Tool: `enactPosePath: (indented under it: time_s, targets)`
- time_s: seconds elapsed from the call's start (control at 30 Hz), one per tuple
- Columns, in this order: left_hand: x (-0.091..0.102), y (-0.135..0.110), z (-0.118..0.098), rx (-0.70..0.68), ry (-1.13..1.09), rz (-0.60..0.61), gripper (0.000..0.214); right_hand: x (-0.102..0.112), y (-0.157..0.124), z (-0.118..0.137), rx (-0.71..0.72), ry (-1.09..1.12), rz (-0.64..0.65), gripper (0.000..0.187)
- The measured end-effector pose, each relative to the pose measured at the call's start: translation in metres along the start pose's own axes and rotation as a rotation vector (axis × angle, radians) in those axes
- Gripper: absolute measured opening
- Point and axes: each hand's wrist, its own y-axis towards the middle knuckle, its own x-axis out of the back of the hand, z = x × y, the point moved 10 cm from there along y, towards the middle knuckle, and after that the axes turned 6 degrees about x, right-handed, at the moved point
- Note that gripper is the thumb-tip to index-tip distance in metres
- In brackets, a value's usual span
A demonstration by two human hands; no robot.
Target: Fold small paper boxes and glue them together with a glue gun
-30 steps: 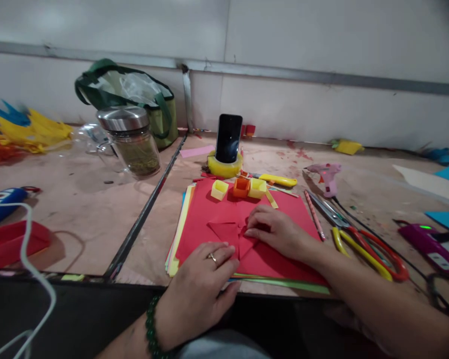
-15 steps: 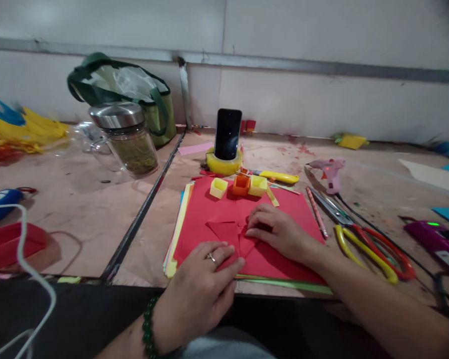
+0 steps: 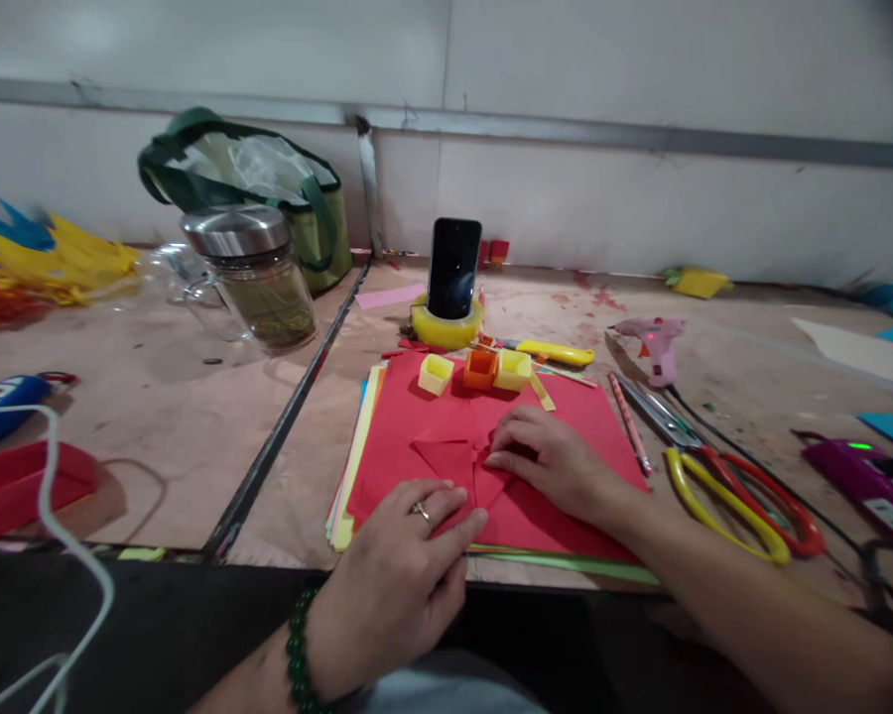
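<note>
A folded piece of red paper (image 3: 453, 458) lies on a stack of coloured sheets (image 3: 409, 416) with a red sheet on top. My left hand (image 3: 398, 585) rests at the stack's near edge, fingers flat and pressing the lower part of the fold. My right hand (image 3: 555, 461) lies to the right of the fold, fingers together and curled down, the tips pressing on its right edge. Three small paper boxes, yellow (image 3: 436, 374), orange (image 3: 480, 368) and yellow (image 3: 513, 369), sit at the far end of the stack.
A phone (image 3: 453, 268) stands in a yellow tape roll (image 3: 446, 327). Right of the stack lie a pencil (image 3: 627, 422), scissors (image 3: 721, 476), a pink glue gun (image 3: 655, 342) and a purple tool (image 3: 863, 476). A lidded glass jar (image 3: 257, 278) and green bag (image 3: 245, 188) stand at the left.
Both hands stay pressed on the red fold; my left fingers have crept slightly right along it. The view has shifted a little.
</note>
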Motion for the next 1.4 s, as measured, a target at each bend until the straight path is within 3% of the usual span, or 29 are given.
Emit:
enactPosePath:
  time_s: [0.37,0.6,0.67,0.83,0.9,1.17,1.4]
  targets:
    - [-0.002,0.002,-0.001,0.004,0.022,0.023,0.038,-0.001,0.000,0.000,-0.011,-0.032,0.001,0.008]
    - [-0.005,0.010,-0.003,0.073,0.012,0.150,0.037,0.000,-0.002,-0.008,-0.105,-0.050,-0.007,0.007]
    - [-0.005,0.015,-0.006,0.081,0.006,0.205,0.034,0.001,-0.004,-0.007,-0.115,-0.056,-0.005,0.017]
    - [-0.005,0.025,-0.011,0.106,-0.004,0.274,0.011,0.008,-0.008,0.003,-0.111,-0.161,-0.016,0.063]
    - [-0.005,0.027,-0.011,0.110,-0.016,0.281,0.006,0.010,-0.010,0.001,-0.137,-0.202,-0.018,0.068]
    - [-0.007,0.026,-0.009,0.110,-0.008,0.275,0.006,0.014,-0.024,-0.023,-0.225,-0.141,-0.046,0.063]
    - [-0.007,0.026,-0.012,0.102,0.045,0.264,0.010,0.015,-0.024,-0.027,-0.210,-0.118,-0.073,0.058]
